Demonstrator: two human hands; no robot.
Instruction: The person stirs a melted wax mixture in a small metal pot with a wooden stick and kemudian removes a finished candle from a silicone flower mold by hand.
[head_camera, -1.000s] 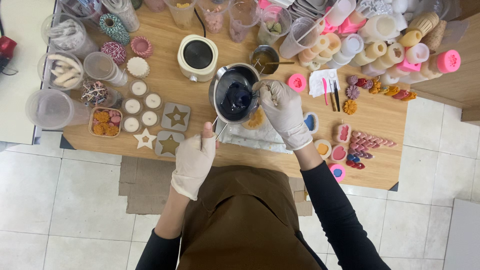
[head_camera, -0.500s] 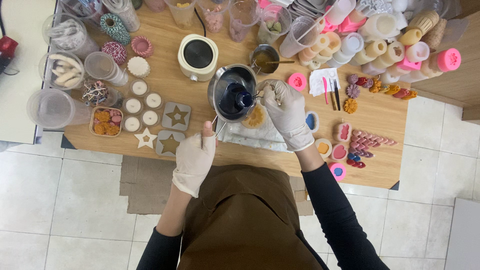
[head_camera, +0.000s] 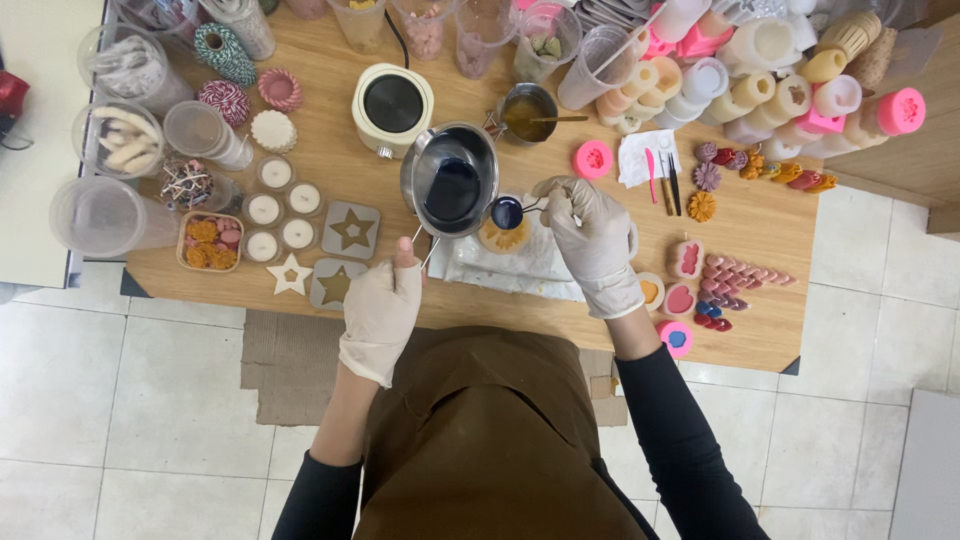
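spoon lifted out of pot

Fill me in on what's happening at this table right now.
A person in pale gloves stands at a crowded wooden table of moulds, jars and small candles. The left hand holds the handle of a metal pouring pot with dark blue liquid in it, tilted above the table. The right hand holds a small spoon of the same dark blue liquid beside the pot, over a round orange piece lying on a white sheet.
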